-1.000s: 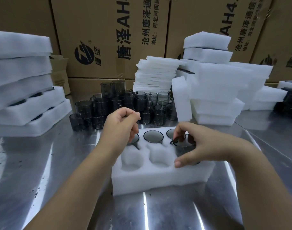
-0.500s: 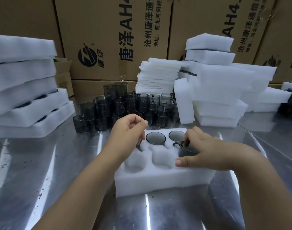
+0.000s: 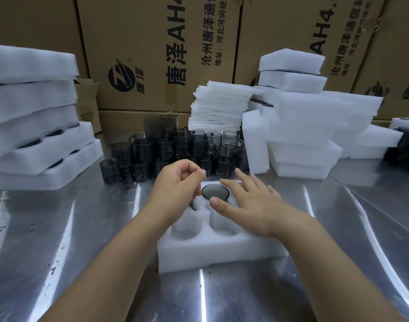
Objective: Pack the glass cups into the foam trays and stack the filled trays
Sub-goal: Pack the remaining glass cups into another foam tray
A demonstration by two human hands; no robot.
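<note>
The right hand (image 3: 252, 205) lies flat, fingers straight, across the right of the foam tray (image 3: 222, 251). The left hand (image 3: 175, 189) curls over its back-left corner, hold unclear. Glass cups (image 3: 140, 156) crowd the far edge, and the steel table (image 3: 245, 296) lies open in front.

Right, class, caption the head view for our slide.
Right hand spread over a foam tray beside a grey glass cup; left hand curled.

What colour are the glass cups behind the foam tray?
The cups are see-through smoky grey; the head view shows it best.

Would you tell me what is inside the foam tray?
One glass cup sits in the foam tray, back middle; two front pockets look empty. The left hand and right hand cover the rest.
</note>
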